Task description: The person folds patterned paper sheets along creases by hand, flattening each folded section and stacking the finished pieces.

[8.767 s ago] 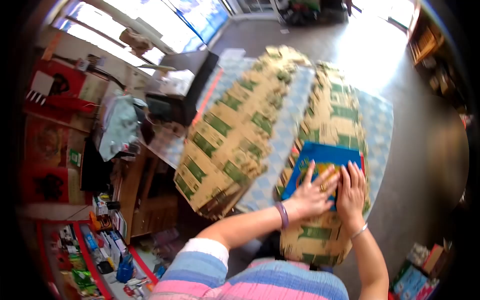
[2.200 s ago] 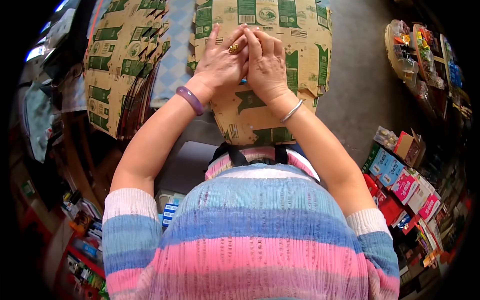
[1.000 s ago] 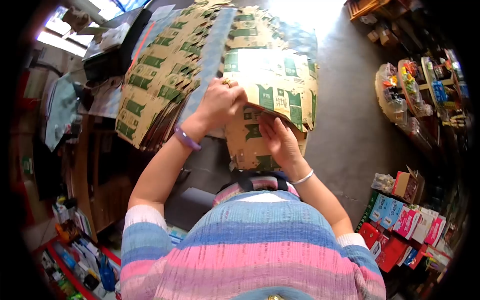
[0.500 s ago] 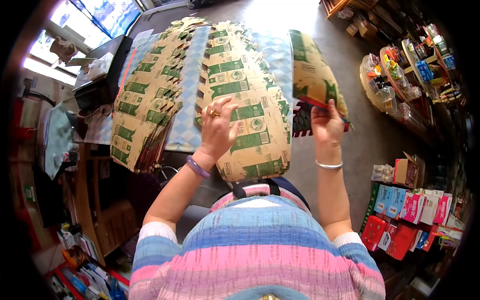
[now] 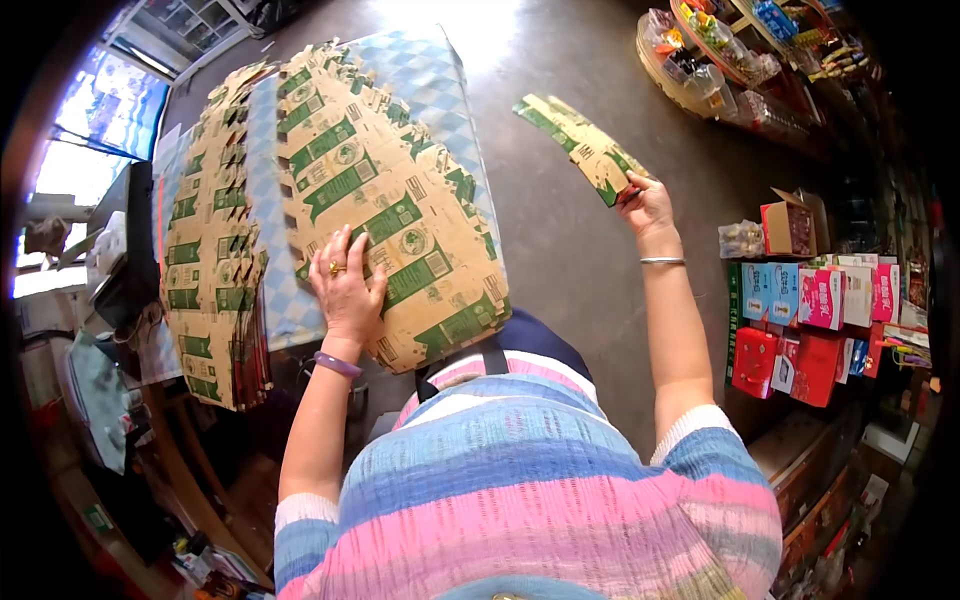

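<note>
A fanned stack of brown-and-green printed cardboard sheets (image 5: 415, 235) lies on the table, its near end reaching close to my body. My left hand (image 5: 347, 290) rests on the left side of this stack with fingers spread and holds nothing. Out to the right, over the floor, my right hand (image 5: 650, 212) is closed on one edge of a printed cardboard sheet (image 5: 590, 150). That sheet is seen at a steep angle, its far end blurred. A second fanned stack of like sheets (image 5: 205, 270) lies along the table's left side, with dark red edges showing at its near end.
Blue-and-white checked cloth (image 5: 440, 85) covers the table. A black box-like device (image 5: 130, 250) with a white bag on it stands at the left. Round baskets of packaged goods (image 5: 680, 70) are at the upper right, with stacked colourful boxes (image 5: 800, 310) below them.
The view has swung right, so the table appears further left. My left hand has come down onto the stack. My right hand has swung the sheet outward, away from the table.
</note>
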The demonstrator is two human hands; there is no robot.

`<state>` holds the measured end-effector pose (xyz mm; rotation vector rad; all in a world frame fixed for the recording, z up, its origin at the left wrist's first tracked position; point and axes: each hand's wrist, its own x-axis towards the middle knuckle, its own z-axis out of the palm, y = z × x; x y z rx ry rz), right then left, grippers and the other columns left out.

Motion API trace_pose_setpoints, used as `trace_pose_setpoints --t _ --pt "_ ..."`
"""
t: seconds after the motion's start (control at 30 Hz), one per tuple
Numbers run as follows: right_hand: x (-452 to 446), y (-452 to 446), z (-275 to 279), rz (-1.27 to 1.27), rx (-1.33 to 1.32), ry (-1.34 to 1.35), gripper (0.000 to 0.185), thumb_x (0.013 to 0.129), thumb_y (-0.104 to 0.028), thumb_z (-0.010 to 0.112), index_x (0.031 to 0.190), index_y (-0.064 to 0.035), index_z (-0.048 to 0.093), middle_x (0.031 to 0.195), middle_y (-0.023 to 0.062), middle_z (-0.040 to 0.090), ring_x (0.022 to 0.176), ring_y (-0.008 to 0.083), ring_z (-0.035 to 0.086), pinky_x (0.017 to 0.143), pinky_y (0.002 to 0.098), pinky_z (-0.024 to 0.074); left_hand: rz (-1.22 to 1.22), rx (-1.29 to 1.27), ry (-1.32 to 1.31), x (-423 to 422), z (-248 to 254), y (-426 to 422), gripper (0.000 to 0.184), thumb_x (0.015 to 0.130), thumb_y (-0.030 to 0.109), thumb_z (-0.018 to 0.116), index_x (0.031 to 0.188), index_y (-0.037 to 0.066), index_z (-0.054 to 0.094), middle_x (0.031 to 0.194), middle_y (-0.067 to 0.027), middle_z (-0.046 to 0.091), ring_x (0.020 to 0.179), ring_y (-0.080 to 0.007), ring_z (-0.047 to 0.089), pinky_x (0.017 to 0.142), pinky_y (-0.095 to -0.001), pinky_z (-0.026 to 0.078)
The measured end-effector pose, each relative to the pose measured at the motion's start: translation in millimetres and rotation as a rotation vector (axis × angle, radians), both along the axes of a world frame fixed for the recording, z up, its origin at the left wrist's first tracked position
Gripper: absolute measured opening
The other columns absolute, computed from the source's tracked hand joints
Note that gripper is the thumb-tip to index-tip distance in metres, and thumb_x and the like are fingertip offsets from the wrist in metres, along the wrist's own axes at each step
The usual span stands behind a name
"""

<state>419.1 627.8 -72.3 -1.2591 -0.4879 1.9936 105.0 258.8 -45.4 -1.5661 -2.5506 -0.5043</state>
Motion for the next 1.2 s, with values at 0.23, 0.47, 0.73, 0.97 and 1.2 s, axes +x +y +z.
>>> trace_pose_setpoints --t 0.23,0.47,0.73,0.97,1.2 --pt "21 17 -59 0.204 -0.162 -0.171 0.025 0.085 0.000 0.054 0.109 0.0079 0.056 0.100 0.0161 0.065 0.080 0.0240 0.065 0.068 0.0358 0.0582 0.004 -0.024 -0.006 1 3 3 0.056 0.079 0.023 0.066 0.132 0.012 0.053 0.145 -0.0073 0.044 0.137 -0.0252 0.036 0.115 -0.0475 0.023" --pt "-23 50 -93 0.299 -0.136 -0.283 0.022 0.082 0.001 0.055 0.102 0.0089 0.059 0.087 0.0114 0.066 0.064 0.0185 0.063 0.061 0.0304 0.0558 0.013 -0.050 -0.042 0 7 7 0.056 0.077 0.021 0.065 0.131 0.013 0.053 0.145 -0.0080 0.045 0.136 -0.0265 0.038 0.115 -0.0494 0.023" --pt "-24 95 -134 0.537 0.219 -0.229 0.032 0.082 0.000 0.057 0.114 0.0010 0.054 0.104 0.0096 0.065 0.091 0.0197 0.064 0.084 0.0337 0.0536 0.018 -0.087 -0.047 -1 8 9 0.057 0.076 0.021 0.063 0.131 0.012 0.052 0.143 -0.0101 0.046 0.134 -0.0282 0.040 0.114 -0.0501 0.024" --pt "32 70 -192 0.643 0.212 -0.272 0.037 0.076 0.000 0.057 0.114 0.0013 0.055 0.103 0.0069 0.065 0.092 0.0148 0.062 0.082 0.0288 0.0501 0.005 -0.105 -0.039 -2 9 9 0.058 0.075 0.022 0.062 0.132 0.011 0.052 0.143 -0.0115 0.046 0.134 -0.0292 0.041 0.113 -0.0498 0.024" --pt "82 10 -237 1.068 0.122 -1.499 0.053 0.075 -0.026 0.073 0.117 0.0052 0.061 0.110 0.0267 0.067 0.108 0.0357 0.064 0.093 0.0415 0.0512 0.018 -0.130 -0.043 -3 9 8 0.059 0.075 0.022 0.062 0.132 0.012 0.052 0.144 -0.0116 0.045 0.135 -0.0300 0.040 0.114 -0.0497 0.024"
